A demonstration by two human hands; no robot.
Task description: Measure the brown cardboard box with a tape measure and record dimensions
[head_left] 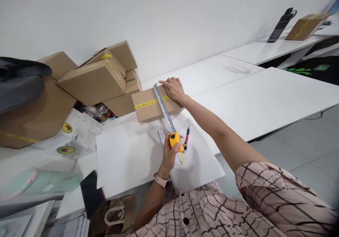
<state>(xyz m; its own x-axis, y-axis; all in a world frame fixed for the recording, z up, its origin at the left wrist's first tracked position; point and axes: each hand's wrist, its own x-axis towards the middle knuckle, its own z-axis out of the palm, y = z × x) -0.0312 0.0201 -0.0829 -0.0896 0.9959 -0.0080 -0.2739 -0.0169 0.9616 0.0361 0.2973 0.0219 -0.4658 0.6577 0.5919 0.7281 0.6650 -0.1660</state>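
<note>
My left hand point(169, 154) is wrapped round a yellow tape measure point(176, 141). Its metal blade point(163, 107) is pulled out and runs away from me across the top of a small cardboard box point(147, 101) banded with yellow printed tape. A yellow strap hangs from the tape measure's case. My right hand point(174, 88) grips the far right part of the box, with one finger stretched toward the blade's hooked end. Beneath the tape measure lie a printed sheet point(182, 124) and a red and black pen point(187, 138), on white paper.
Stacked cardboard boxes point(92, 81) stand at the left, beside a white box with avocado pictures point(79, 134). A pale green bottle point(50, 180) and a dark phone-like slab point(92, 193) lie near the left. Far right are a dark bottle point(280, 25) and another taped box point(304, 27).
</note>
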